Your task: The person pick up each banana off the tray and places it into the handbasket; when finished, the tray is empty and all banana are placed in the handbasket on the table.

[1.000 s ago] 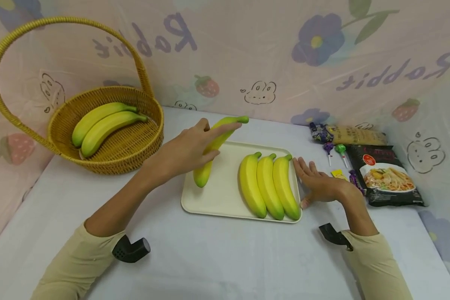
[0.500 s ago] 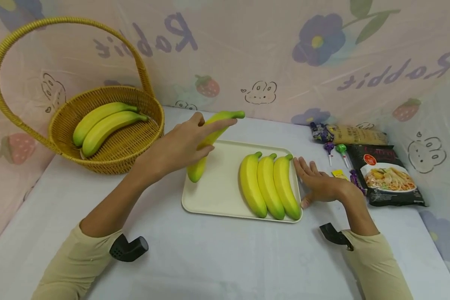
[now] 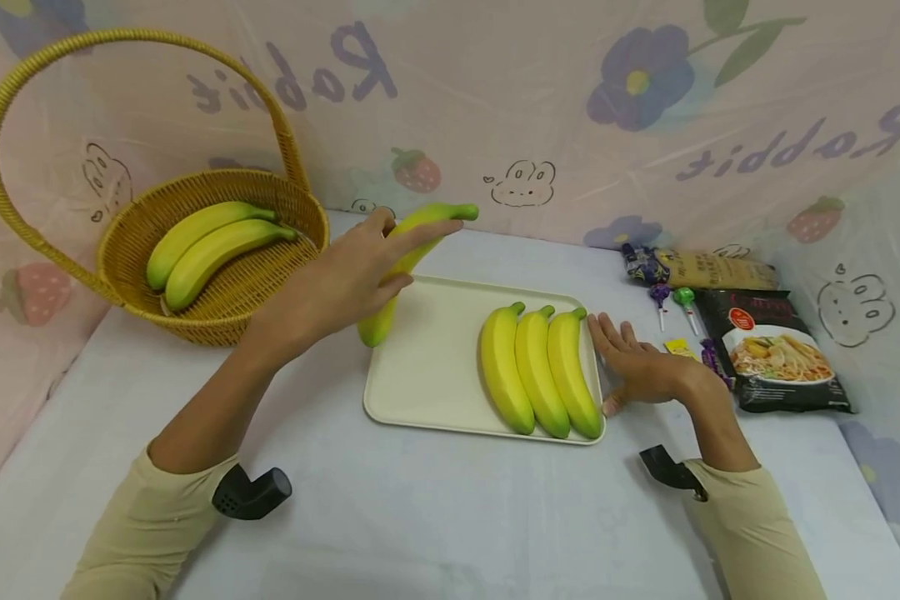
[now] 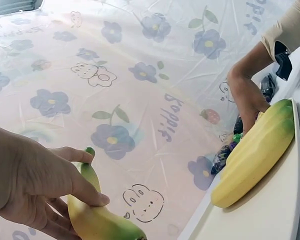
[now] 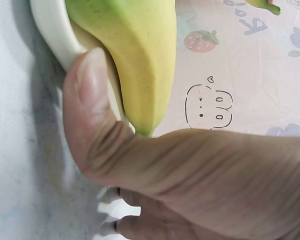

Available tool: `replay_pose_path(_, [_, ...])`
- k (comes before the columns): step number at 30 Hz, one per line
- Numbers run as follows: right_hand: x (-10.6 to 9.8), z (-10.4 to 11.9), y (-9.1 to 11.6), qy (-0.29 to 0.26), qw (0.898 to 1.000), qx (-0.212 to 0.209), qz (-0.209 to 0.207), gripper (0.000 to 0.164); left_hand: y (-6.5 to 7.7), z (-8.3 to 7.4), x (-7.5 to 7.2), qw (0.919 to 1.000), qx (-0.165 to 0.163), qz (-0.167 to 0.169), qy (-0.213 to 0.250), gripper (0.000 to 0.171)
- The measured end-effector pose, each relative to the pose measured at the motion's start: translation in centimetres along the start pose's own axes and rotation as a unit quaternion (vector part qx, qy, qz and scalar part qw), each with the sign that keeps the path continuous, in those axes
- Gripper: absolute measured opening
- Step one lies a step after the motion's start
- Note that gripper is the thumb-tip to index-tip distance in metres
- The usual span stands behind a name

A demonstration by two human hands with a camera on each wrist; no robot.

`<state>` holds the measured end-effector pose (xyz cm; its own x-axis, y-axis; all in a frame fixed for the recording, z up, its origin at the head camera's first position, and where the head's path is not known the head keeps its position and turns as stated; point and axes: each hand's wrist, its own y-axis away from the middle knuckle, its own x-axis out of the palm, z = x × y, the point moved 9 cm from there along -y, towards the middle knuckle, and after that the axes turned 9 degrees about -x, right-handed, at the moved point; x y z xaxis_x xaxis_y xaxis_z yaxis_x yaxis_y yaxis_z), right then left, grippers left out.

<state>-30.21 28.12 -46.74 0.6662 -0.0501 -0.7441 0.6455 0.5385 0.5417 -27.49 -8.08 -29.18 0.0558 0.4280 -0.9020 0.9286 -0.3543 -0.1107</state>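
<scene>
While pinching a banana in the left hand, hiding its middle — touches tray with straight-fingered right hand, beside yellow packet.

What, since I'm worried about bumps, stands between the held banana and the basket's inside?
Apart from the left hand holding it, only the right rim of the basket shows between the banana and the inside; the handle arches above. The banana probably has to go over that rim.
</scene>
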Motion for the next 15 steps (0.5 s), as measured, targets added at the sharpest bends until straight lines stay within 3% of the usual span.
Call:
replay_pose_path(6, [0.1,-0.2,0.0,0.005,1.0,0.003,0.0,0.151,0.6,1.0,-1.5,0.9994,-0.017,-0.02,-0.022,0.083])
replay_pose_path(15, [-0.1,0.0,0.1,0.003,1.0,-0.008,-0.002,0.152,2.2,2.7,-4.9,0.9971,-0.048,-0.059,0.0,0.08])
